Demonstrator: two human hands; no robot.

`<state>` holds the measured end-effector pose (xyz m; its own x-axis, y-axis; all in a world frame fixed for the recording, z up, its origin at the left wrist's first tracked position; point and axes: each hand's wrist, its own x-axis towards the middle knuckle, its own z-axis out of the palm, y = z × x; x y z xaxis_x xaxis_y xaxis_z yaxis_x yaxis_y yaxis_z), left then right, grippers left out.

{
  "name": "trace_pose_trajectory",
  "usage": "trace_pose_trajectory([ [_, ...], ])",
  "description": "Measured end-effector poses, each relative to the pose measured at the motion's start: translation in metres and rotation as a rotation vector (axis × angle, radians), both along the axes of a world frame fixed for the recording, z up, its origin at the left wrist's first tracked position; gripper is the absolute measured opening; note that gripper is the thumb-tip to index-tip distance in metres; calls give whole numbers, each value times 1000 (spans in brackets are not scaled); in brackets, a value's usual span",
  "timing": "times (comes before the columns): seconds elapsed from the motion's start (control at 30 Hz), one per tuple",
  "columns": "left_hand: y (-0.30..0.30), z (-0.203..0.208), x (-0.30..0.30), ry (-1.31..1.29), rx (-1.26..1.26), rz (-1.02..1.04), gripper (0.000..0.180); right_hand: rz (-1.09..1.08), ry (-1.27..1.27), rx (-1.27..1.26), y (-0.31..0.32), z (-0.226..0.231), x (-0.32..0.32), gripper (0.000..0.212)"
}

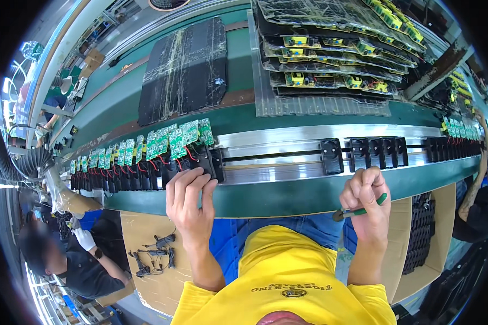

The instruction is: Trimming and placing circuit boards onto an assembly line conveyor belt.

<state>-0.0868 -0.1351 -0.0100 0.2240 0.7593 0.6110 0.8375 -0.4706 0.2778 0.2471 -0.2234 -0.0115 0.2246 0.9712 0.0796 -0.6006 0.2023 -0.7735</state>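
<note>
My left hand (190, 200) is at the front edge of the line, its bent fingers on the lower end of a black plastic housing (201, 157). That housing is near the right end of a close row, where green circuit boards (157, 142) on red wires stand up from the housings. My right hand (367, 203) is closed around a green-handled tool (383, 199), held in front of the rail; its dark end points left, and its exact kind is unclear. Beyond that hand, a single black housing (332, 156) and a small group of black housings (378, 152) sit on the rail.
The metal rail (276, 173) runs across the green bench. Behind it lie a dark scratched sheet (184, 67) and stacked trays (331, 67) with yellow parts. A cardboard box (442, 238) of black parts stands right; cables lie on cardboard (146, 292) left. A gloved co-worker (81, 257) sits left.
</note>
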Motion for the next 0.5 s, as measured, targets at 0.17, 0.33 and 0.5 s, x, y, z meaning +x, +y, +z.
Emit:
trace_pose_trajectory([
  [0.17,11,-4,8,62,0,-140,17,-66,137,49,-10,1,15,11],
  [0.33,-4,0,-8,183,-15,-39,32,-165,-20,-9,-19,24,46,11],
  [0.5,-4,-3,32,86,175,-51,38,-305,-327,-96,-37,55,118,18],
])
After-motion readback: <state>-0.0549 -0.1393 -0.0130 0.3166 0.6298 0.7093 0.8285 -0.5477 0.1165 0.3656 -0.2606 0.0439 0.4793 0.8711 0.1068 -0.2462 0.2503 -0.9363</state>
